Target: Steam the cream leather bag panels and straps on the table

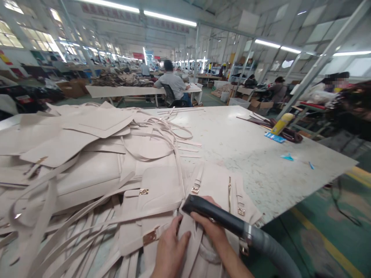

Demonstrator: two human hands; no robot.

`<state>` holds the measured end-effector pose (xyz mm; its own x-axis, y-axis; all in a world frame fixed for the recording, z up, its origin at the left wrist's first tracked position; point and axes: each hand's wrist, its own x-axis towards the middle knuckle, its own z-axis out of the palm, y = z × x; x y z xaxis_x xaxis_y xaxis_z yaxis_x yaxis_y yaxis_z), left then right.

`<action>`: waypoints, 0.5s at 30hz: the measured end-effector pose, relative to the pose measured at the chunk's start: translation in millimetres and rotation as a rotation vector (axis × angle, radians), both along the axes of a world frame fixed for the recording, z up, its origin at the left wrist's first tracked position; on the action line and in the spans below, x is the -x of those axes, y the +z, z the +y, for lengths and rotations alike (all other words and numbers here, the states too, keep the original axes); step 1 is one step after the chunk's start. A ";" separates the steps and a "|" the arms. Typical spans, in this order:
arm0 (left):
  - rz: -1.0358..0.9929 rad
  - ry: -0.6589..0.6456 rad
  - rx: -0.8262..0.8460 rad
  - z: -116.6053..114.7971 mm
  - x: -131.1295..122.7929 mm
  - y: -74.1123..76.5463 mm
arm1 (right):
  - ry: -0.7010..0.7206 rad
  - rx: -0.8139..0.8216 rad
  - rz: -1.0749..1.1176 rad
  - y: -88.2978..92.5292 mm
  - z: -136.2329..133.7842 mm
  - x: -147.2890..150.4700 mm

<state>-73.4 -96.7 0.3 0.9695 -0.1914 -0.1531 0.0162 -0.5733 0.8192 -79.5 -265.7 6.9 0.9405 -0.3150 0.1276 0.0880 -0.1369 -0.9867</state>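
Fingers of the right hand [213,227] wrapped a black nozzle [214,214] on a grey hose [272,251]; the left hand [171,251], grip flat and holding nothing, pressed the cream bag [214,185] at the desk [261,162] edge. Soft and floppy, the bag likely handled best by its body. Strap piles [72,216] and a busy factory hall lay beyond.

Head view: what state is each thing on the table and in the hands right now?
Left hand: flat, pressing on the bag panel.
Right hand: closed around the black nozzle.
Black nozzle: held, tip over the bag panel.
Grey hose: joined to the nozzle, hanging off the table edge.
Bag panel: lying flat, buckles up.
Straps: loose, tangled.
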 end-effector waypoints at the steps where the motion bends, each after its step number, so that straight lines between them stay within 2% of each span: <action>1: 0.001 -0.005 -0.027 -0.9 -2.9 1.7 | -0.022 0.013 -0.035 4.1 9.0 -6.9; 4: -0.011 -0.051 -0.060 -2.8 -11.0 6.8 | -0.066 -0.001 -0.106 18.5 33.3 -13.2; 6: -0.027 -0.082 -0.049 -2.9 -14.8 12.1 | -0.067 -0.023 -0.164 26.8 43.6 -5.0; 8: -0.075 -0.098 -0.039 -1.4 -17.2 21.6 | -0.126 -0.033 -0.248 31.3 44.0 11.4; 11: -0.224 -0.090 -0.047 3.6 -21.8 42.5 | -0.268 0.032 -0.283 25.7 19.9 47.4; 12: -0.261 -0.077 -0.056 6.0 -24.6 49.2 | -0.238 0.053 -0.184 19.9 6.2 61.0; 13: -0.275 -0.059 -0.068 8.4 -28.2 54.8 | -0.268 0.048 -0.122 12.3 -9.1 74.4; 15: -0.259 -0.020 -0.097 13.3 -37.9 60.8 | -0.409 -0.024 0.028 -6.0 -40.1 98.6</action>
<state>-35.5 -83.4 61.1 0.9750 -0.2070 0.0804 -0.1982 -0.6474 0.7359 -178.1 -305.8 0.9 0.7401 -0.6662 0.0916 0.0039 -0.1319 -0.9912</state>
